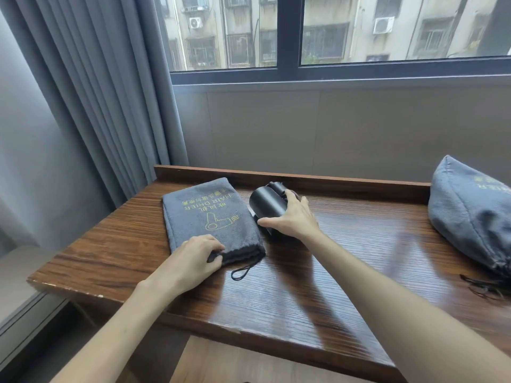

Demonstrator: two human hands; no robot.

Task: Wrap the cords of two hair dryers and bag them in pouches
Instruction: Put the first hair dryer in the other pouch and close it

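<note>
A wide window (pixel 343 34) with a dark frame fills the top of the view, showing weathered apartment blocks with air-conditioner units outside. To its left hang grey pleated curtains (pixel 105 100) that reach down past the desk's far left corner. Below the sill runs a plain grey panelled wall (pixel 318 128).

The desk (pixel 276 294) is dark, glossy wood with a strong grain and a low raised lip along its back edge; its near left edge is chipped pale in places. Light wooden floor shows under it.

At the desk's right end lies a bulging grey pouch (pixel 467 214), plump and closed, its black drawstring trailing loose on the wood just in front of it. Part of its yellow lettering is cut off by the picture edge.

Toward the left lies a flat grey pouch (pixel 204 214), printed with a yellow dryer outline and the words HAIR DRIER, its dark mouth turned toward the person and a short cord loop (pixel 243 272) lying beside it.

Just right of it, touching its edge, sits a black hair dryer (pixel 265 205) on the desk. The right hand (pixel 293 219) is curved over the barrel, thumb against its near side, gripping it. The left hand (pixel 193 258) rests on the flat pouch's mouth with fingers curled, pinching the dark hem.
</note>
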